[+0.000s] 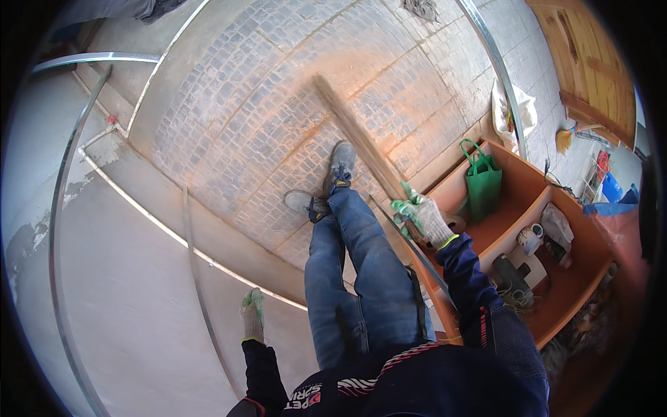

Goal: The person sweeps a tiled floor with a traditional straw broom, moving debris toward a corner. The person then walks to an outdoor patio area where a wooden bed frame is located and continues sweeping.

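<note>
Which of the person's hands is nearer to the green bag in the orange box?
Right. The right hand, around a long brown plank, is just left of the green bag; the left hand is farther away, across the legs.

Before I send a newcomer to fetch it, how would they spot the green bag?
Find the large orange-brown open unit right of the person's legs. Its far compartment, just beyond the gloved right hand, holds the green bag. Plain bright green and loop-handled, it differs from the pale roll and dark object in the nearer compartment.
</note>
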Demonstrator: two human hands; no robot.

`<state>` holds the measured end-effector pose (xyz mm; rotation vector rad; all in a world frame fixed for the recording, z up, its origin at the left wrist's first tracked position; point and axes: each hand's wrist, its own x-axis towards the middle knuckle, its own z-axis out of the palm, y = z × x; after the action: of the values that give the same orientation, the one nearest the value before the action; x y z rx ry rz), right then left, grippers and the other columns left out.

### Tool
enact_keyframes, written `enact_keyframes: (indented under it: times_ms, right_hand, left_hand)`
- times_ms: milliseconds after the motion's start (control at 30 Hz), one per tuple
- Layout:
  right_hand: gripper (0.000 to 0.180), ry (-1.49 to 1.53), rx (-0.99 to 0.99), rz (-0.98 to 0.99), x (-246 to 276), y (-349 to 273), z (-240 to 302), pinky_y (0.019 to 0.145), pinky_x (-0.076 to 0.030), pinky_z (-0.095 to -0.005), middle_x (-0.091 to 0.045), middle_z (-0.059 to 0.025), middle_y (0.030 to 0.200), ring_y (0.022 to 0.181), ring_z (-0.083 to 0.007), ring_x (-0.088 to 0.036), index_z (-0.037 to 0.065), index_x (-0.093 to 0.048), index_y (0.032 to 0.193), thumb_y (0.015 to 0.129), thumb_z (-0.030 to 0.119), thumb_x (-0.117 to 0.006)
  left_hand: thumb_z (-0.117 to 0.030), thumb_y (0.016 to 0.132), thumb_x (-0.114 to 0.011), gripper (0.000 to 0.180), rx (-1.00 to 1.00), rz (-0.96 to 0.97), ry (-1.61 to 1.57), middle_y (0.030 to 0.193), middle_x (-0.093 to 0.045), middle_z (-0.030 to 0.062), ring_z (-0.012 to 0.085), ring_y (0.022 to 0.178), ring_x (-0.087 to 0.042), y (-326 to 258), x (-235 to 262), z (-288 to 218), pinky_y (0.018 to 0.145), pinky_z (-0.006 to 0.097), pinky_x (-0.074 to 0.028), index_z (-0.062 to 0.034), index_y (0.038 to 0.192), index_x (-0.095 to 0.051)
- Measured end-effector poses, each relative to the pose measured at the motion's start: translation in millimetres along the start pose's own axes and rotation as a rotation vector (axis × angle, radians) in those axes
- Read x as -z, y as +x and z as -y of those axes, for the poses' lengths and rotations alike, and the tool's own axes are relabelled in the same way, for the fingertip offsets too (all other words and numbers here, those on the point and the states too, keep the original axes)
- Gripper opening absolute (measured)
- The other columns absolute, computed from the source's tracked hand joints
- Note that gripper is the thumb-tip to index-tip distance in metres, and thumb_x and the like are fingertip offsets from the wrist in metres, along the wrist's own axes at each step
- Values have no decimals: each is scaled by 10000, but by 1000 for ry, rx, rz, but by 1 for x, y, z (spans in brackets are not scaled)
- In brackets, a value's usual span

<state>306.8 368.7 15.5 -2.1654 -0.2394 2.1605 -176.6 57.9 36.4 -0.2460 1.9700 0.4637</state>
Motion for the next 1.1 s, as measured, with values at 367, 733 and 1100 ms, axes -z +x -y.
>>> enact_keyframes:
  times_ms: [367,733,1100]
  right_hand:
    - [413,332,33,-26,-81,68,7,422,-516,-324,-653,-75,738,497,-190,-618,109,-616,1257,916,276,-776]
    - [532,-121,-23,326,-150,-2,-25,450,-506,-352,-635,-76,712,528,-196,-627,101,-577,1394,923,260,-767]
    - [718,274,4,-92,-82,48,-12,419,-539,-348,-664,-92,781,509,-201,-625,195,-408,1565,940,242,-758]
  left_hand:
    - [-144,1015,-660,357,-47,30,36,1230,-695,80,178,1091,-664,-19,-18,-72,961,312,-531,23,1329,-643]
    - [-170,1004,-683,332,55,-18,112,1176,-709,63,162,1046,-662,1,-26,-35,921,298,-529,9,1284,-677]
    - [-219,1005,-693,363,-70,-27,25,1151,-693,38,145,1050,-639,-18,-22,-72,950,285,-510,3,1291,-673]
